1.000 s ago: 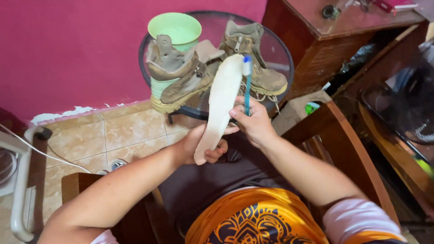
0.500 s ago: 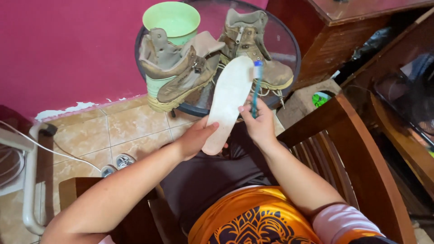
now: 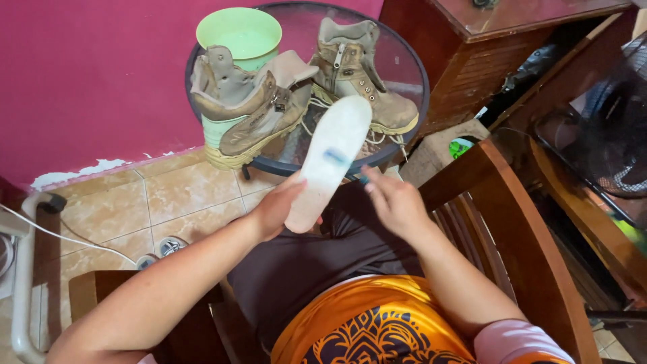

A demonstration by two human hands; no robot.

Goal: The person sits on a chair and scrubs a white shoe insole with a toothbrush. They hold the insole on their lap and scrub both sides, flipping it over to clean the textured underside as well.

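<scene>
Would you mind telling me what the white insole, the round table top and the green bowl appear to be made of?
The white insole, held in the left hand, looks like matte foam or felt; its surface is dull and slightly soiled. The round table top seems to be glass in a dark rim, since the floor shows through. The green bowl looks like smooth plastic.

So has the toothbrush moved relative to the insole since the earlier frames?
Yes. The right hand has brought the toothbrush down from upright beside the white insole to low at its right edge, mostly hidden.

Small blue printed label (image 3: 335, 156) on the white insole (image 3: 330, 162), just above the left hand's fingers (image 3: 294, 185).
</scene>
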